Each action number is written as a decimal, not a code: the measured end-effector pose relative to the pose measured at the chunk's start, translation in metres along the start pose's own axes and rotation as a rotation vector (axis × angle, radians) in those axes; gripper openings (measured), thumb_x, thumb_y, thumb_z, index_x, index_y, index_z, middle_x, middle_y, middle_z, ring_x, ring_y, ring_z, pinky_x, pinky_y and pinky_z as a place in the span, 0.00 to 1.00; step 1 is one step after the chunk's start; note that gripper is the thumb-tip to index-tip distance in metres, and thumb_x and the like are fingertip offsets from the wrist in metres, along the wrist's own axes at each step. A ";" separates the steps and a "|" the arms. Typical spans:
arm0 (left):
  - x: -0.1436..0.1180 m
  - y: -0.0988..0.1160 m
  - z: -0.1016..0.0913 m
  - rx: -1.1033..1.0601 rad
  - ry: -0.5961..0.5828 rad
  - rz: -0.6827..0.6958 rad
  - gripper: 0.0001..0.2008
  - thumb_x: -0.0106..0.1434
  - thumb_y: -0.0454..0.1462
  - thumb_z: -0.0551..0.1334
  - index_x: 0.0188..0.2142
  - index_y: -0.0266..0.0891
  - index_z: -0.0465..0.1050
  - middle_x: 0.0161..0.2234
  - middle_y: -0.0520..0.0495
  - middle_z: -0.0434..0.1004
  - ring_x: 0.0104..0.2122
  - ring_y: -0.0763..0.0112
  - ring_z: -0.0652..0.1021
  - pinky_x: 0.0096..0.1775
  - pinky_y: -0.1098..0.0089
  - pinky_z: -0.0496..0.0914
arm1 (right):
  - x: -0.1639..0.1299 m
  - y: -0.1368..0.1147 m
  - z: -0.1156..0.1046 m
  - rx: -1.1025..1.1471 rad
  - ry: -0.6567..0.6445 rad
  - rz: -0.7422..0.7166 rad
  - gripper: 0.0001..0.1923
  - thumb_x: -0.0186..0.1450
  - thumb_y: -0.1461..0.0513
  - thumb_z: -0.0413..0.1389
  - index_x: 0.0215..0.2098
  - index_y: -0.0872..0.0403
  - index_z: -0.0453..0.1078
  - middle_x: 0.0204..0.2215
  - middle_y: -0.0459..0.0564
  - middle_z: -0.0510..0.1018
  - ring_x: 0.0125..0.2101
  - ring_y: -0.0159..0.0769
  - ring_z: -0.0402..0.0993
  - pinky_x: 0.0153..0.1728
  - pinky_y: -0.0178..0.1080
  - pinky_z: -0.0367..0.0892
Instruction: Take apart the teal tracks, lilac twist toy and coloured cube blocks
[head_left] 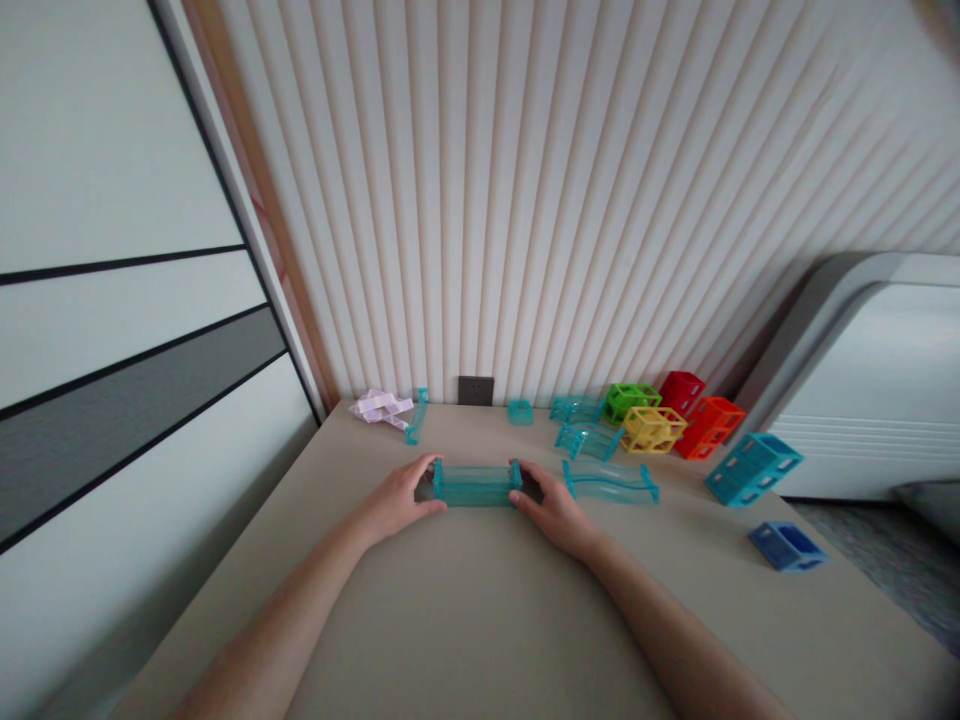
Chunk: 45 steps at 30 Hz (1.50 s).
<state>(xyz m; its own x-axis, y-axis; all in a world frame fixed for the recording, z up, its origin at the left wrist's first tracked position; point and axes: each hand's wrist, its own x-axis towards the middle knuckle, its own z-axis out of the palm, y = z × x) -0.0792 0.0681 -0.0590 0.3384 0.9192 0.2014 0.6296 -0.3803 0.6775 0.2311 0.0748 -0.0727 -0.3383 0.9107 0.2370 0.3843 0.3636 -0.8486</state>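
A straight, see-through teal track piece (477,486) lies crosswise in front of me, just above or on the table. My left hand (401,497) grips its left end, thumb at the near side and fingers at the far side. Its right end is held by my right hand (553,505) in the same way. Just right of that hand is a wavy clear teal track piece (611,482). Two curved teal track pieces, one nearer (589,440) and one farther (576,409), lie beyond it.
On the table (465,620), green (631,402), yellow (652,430), red (681,392), orange (709,428), teal (754,470) and blue blocks (787,546) stand at the right. A small teal piece (520,412), a narrow teal track (417,417) and pale purple pieces (381,407) lie near the ribbed wall.
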 end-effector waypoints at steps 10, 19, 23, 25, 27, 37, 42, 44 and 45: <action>0.001 -0.006 0.004 0.035 0.020 0.014 0.29 0.56 0.42 0.71 0.55 0.41 0.67 0.51 0.40 0.79 0.50 0.54 0.79 0.53 0.55 0.72 | 0.000 0.002 0.002 0.009 -0.010 0.005 0.26 0.65 0.52 0.59 0.59 0.52 0.67 0.53 0.55 0.77 0.53 0.46 0.74 0.58 0.50 0.67; 0.002 -0.007 0.004 0.053 0.000 -0.010 0.28 0.56 0.44 0.70 0.54 0.40 0.68 0.51 0.39 0.79 0.50 0.53 0.79 0.53 0.56 0.72 | -0.002 -0.002 0.001 0.041 -0.032 0.009 0.29 0.65 0.52 0.59 0.61 0.54 0.64 0.53 0.57 0.76 0.53 0.46 0.74 0.57 0.51 0.67; 0.000 -0.005 0.002 0.060 -0.012 0.005 0.26 0.58 0.47 0.69 0.52 0.40 0.70 0.52 0.39 0.78 0.51 0.54 0.78 0.53 0.57 0.71 | -0.001 0.001 0.001 0.046 -0.030 0.011 0.28 0.65 0.51 0.59 0.60 0.53 0.65 0.53 0.57 0.76 0.54 0.47 0.74 0.58 0.51 0.66; 0.000 -0.005 0.001 0.066 -0.015 0.025 0.22 0.62 0.49 0.65 0.51 0.40 0.71 0.51 0.40 0.79 0.50 0.55 0.78 0.52 0.58 0.71 | -0.001 0.002 0.002 0.040 -0.028 0.008 0.27 0.65 0.51 0.58 0.59 0.53 0.65 0.53 0.57 0.76 0.54 0.47 0.74 0.58 0.51 0.66; 0.000 -0.004 0.001 0.071 -0.019 0.048 0.19 0.65 0.49 0.61 0.49 0.40 0.71 0.48 0.40 0.80 0.48 0.56 0.79 0.51 0.59 0.72 | 0.000 0.003 0.002 0.038 -0.027 0.012 0.27 0.65 0.51 0.58 0.59 0.53 0.66 0.53 0.56 0.77 0.54 0.47 0.74 0.58 0.51 0.66; 0.001 0.003 -0.002 0.062 -0.009 0.078 0.16 0.66 0.49 0.61 0.45 0.40 0.72 0.43 0.43 0.81 0.43 0.59 0.80 0.45 0.63 0.73 | -0.001 0.000 0.001 0.023 -0.024 -0.003 0.25 0.66 0.53 0.57 0.59 0.54 0.65 0.53 0.58 0.77 0.53 0.46 0.74 0.57 0.50 0.67; 0.000 0.001 -0.001 0.077 -0.009 0.074 0.17 0.66 0.49 0.60 0.46 0.41 0.72 0.44 0.42 0.81 0.45 0.58 0.80 0.47 0.62 0.73 | -0.001 -0.001 0.001 -0.007 -0.019 -0.011 0.25 0.67 0.53 0.56 0.59 0.54 0.65 0.52 0.57 0.77 0.52 0.46 0.74 0.56 0.50 0.68; 0.000 0.001 -0.001 0.093 -0.007 0.072 0.17 0.66 0.49 0.60 0.47 0.40 0.72 0.45 0.42 0.80 0.45 0.58 0.80 0.48 0.62 0.73 | -0.002 -0.002 0.001 -0.006 -0.021 -0.016 0.25 0.67 0.53 0.56 0.59 0.53 0.64 0.52 0.57 0.77 0.52 0.45 0.74 0.56 0.49 0.68; 0.000 0.001 -0.001 0.099 -0.009 0.070 0.17 0.66 0.49 0.60 0.47 0.40 0.72 0.45 0.42 0.80 0.46 0.58 0.80 0.48 0.62 0.72 | -0.002 -0.002 0.001 -0.007 -0.023 -0.018 0.25 0.67 0.53 0.56 0.60 0.53 0.64 0.52 0.56 0.77 0.52 0.45 0.74 0.56 0.49 0.68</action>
<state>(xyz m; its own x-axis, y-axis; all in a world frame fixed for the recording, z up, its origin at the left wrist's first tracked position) -0.0792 0.0678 -0.0578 0.3899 0.8892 0.2393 0.6699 -0.4522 0.5888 0.2297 0.0723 -0.0718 -0.3648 0.8993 0.2412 0.3842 0.3813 -0.8408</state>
